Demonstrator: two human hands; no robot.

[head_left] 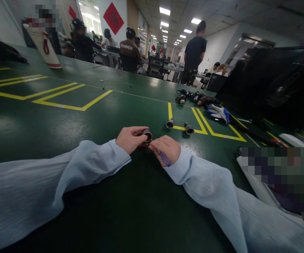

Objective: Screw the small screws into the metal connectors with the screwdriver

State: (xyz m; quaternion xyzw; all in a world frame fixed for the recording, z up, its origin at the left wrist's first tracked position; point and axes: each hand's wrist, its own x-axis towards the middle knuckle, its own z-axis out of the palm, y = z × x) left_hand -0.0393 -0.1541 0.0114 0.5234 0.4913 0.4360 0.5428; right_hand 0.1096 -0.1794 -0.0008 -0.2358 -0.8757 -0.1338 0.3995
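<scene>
My left hand [130, 140] is closed around a small round metal cup-shaped part [148, 133], its hollow mouth tipped up and towards the right. Close beside it, my right hand [168, 147] grips a screwdriver [164, 159] with a clear purple handle. The handle's end sticks out below my palm; its tip is at the lower rim of the metal part, and I cannot tell exactly where it touches. Beyond my hands, two similar metal parts, one [170, 123] at the left and another [189, 129] at the right, lie on the green table [120, 203].
Yellow tape outlines [62, 105] mark the table. Farther right lie a heap of black cables and fittings [191, 96], a blue and white glove [218, 113] and a dark monitor [270, 80]. A cream paper cup [45, 47] stands far left. People sit and stand beyond the table.
</scene>
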